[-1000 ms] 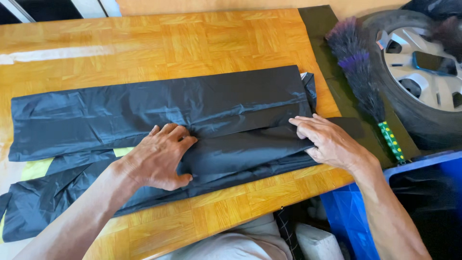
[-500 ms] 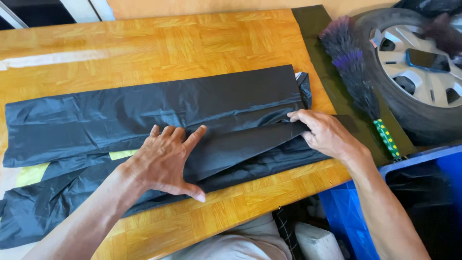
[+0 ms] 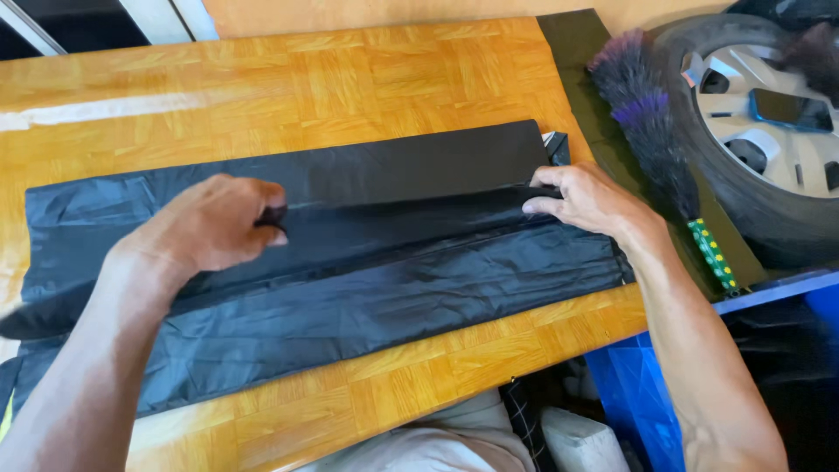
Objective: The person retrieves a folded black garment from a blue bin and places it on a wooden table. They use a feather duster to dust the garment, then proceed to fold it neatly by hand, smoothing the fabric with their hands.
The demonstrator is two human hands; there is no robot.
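Head view. Your left hand (image 3: 205, 225) rests curled on the long black folded sheet of thin, shiny fabric (image 3: 350, 271), its grip closed on a fold of that fabric near the sheet's middle. Your right hand (image 3: 587, 199) sits at the sheet's right end, thumb and fingers narrowed to a pinch on the edge of the same fold. The sheet lies flat along the orange-brown wooden parquet tabletop (image 3: 306, 79), reaching from the left border almost to the tabletop's right side, its lower layer close to the near edge. Just beyond the tabletop's right side lies a dark, purple-tipped feather duster with a green patterned handle (image 3: 664, 166), resting on a dark olive strip (image 3: 577, 52). Beside it is a black car tyre on a silver wheel (image 3: 769, 114); a blue bin (image 3: 682, 385) stands below.
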